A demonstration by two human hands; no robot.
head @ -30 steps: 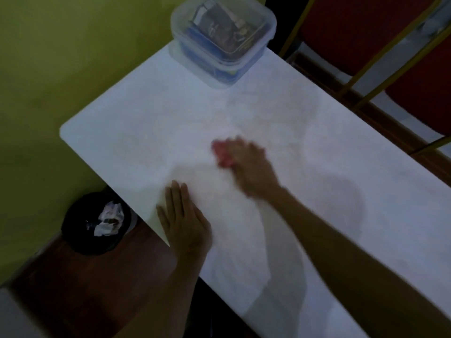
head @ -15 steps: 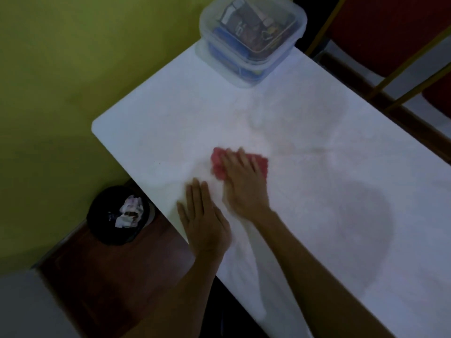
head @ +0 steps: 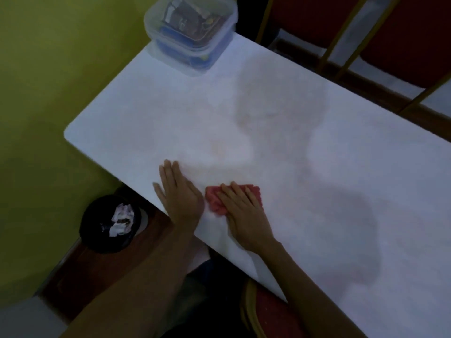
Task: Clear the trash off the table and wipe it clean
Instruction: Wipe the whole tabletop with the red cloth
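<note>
fingers (head: 234, 194) of right hand (head: 246, 215) flat on red cloth (head: 215, 201), left hand (head: 181, 196) on table (head: 268, 113)

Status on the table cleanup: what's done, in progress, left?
Done: crumpled paper sits in the black bin on the floor; no loose trash shows on the white table. In hand: right hand presses a red cloth flat near the front edge, left hand flat beside it. Left: probably the far stretch toward the clear plastic container; darker patches there may be only shadow.
</note>
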